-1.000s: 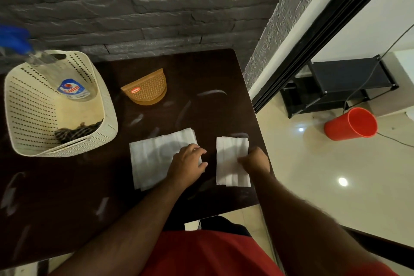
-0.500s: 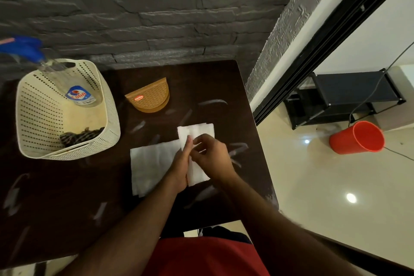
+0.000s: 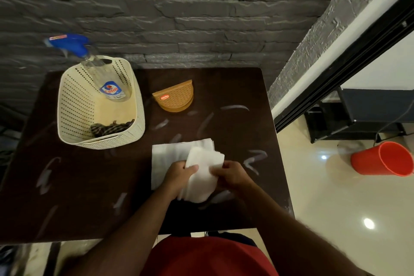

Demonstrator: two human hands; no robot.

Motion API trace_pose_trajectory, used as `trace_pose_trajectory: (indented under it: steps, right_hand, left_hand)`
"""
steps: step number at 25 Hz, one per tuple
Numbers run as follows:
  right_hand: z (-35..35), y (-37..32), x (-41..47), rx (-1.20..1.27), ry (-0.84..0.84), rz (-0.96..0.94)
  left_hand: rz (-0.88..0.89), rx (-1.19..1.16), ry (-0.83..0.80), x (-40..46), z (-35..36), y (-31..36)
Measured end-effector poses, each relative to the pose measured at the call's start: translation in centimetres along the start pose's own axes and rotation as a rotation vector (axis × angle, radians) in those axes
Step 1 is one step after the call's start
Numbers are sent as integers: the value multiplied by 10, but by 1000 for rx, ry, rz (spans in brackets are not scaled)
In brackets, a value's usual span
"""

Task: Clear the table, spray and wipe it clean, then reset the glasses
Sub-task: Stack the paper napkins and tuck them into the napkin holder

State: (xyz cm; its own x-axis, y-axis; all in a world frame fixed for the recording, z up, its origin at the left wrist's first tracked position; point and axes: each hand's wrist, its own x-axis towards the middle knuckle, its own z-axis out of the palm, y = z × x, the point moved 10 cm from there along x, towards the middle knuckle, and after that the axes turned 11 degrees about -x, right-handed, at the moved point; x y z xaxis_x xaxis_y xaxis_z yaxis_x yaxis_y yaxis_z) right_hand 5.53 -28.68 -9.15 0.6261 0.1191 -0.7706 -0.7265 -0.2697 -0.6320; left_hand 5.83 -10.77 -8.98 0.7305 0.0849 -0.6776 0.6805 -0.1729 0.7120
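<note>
Both the left hand [image 3: 182, 171] and right hand [image 3: 230, 173] grip the napkin stack [image 3: 201, 177] near the basket [image 3: 139, 119]; edges should be squared before lifting.

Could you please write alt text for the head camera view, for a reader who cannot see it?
Both hands, left hand and right hand, hold a bunch of white napkins above a flat napkin stack on a dark table. A cream basket holding a spray bottle and a brown napkin holder stand behind.

home dining corner | dark table [image 3: 89, 186]; stone-clad wall [image 3: 201, 18]; tiled floor [image 3: 336, 208]
</note>
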Motion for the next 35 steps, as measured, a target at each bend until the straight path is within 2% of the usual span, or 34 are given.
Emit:
trace_pose_trajectory:
  steps: [4, 8, 13, 16, 19, 24, 27, 29, 31, 32, 34, 35]
  right_hand:
    - [9, 20, 12, -108, 96, -6]
    - [8, 0, 31, -147, 127, -2]
    - [-17, -35, 59, -367, 286, -7]
    - [-22, -34, 57, -538, 334, 41]
    - [-17, -29, 52, -568, 365, 60]
    - [-16, -29, 43, -571, 447, 49]
    - [-16, -26, 37, -585, 427, 55]
    - [-16, -38, 30, -764, 494, 19]
    - [-6, -62, 20, -1019, 609, -151]
    - [9, -73, 17, -1088, 605, -263]
    - [50, -82, 19, -1132, 440, -402]
    - [69, -80, 23, -1141, 356, -406]
  left_hand:
    - [-93, -142, 1, 3, -29, -44]
    - [-71, -227, 23, 11, -37, -32]
    - [-44, -23, 72, 34, -43, -23]
    - [-58, -56, 74, 37, -46, -33]
    - [-57, -73, 50, 39, -45, -37]
    - [-14, 29, 47, 38, -43, -30]
    - [1, 45, 44, 33, -46, -26]
    - [51, 89, 150, 26, -62, -17]
    - [108, 179, 367, 15, -93, -8]
    - [120, 220, 459, 9, -108, -7]
    - [90, 299, 538, 4, -128, -15]
    - [58, 336, 542, 4, -132, -21]
